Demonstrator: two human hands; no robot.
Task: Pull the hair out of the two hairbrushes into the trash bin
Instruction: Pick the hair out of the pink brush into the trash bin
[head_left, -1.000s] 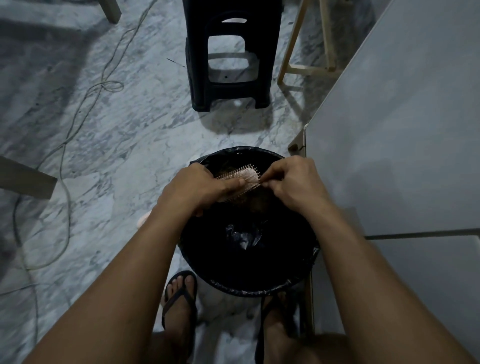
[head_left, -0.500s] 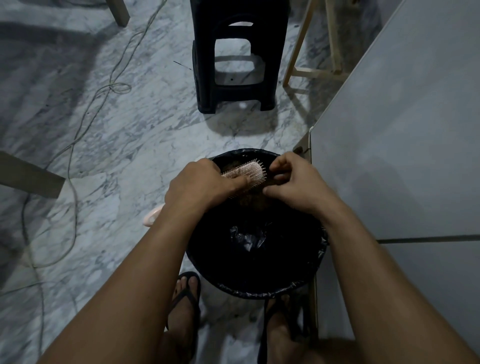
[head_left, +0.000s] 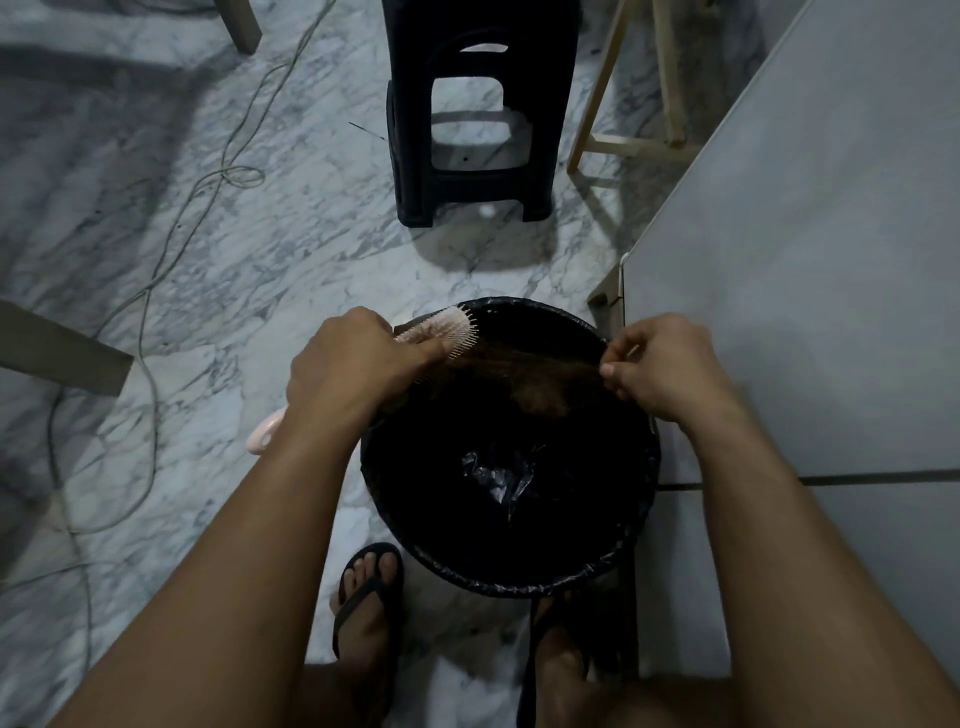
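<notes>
Left hand (head_left: 353, 364) grips the pink hairbrush (head_left: 447, 332) above the trash bin's (head_left: 519, 584) far-left rim. Right hand (head_left: 660, 366) pinches a stretched hair clump (head_left: 524, 376) over the bin.

hairbrush (head_left: 451, 328): pink | hair (head_left: 524, 375): brown | trash bin (head_left: 613, 566): black | floor (head_left: 260, 249): grey-veined white marble

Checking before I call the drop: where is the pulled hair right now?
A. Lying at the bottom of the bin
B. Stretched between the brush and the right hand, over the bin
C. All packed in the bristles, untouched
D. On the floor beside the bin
B: the brown hair spans from the hairbrush, gripped by the left hand, to the pinching right hand, above the trash bin.
</notes>
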